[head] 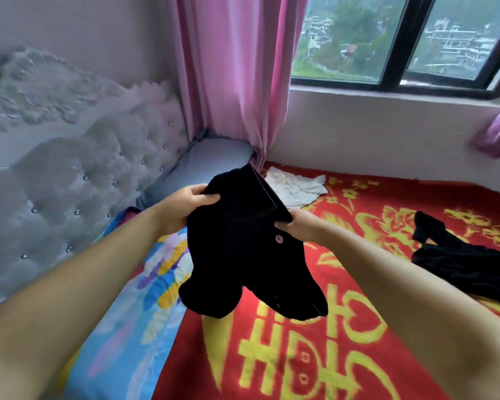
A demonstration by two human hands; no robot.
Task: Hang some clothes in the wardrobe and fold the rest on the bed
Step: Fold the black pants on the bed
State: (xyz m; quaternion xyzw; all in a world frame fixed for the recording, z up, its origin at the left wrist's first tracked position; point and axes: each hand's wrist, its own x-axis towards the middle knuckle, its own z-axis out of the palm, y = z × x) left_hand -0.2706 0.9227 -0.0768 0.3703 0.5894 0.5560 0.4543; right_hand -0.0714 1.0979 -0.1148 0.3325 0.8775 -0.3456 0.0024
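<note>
Black buttoned garment [243, 249]: hanging lengthwise above the red bed blanket [344, 327], left hand [185, 209] and right hand [303, 226] each gripping an upper corner, long axis running downward toward the person

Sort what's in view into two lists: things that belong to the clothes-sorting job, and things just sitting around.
Part of the job:
- black garment, held up by the left hand and right hand
- white garment, crumpled on the bed
- dark clothes, lying on the bed
- red blanket, the folding surface

Just there:
- pink curtain
- tufted headboard
- window
</note>
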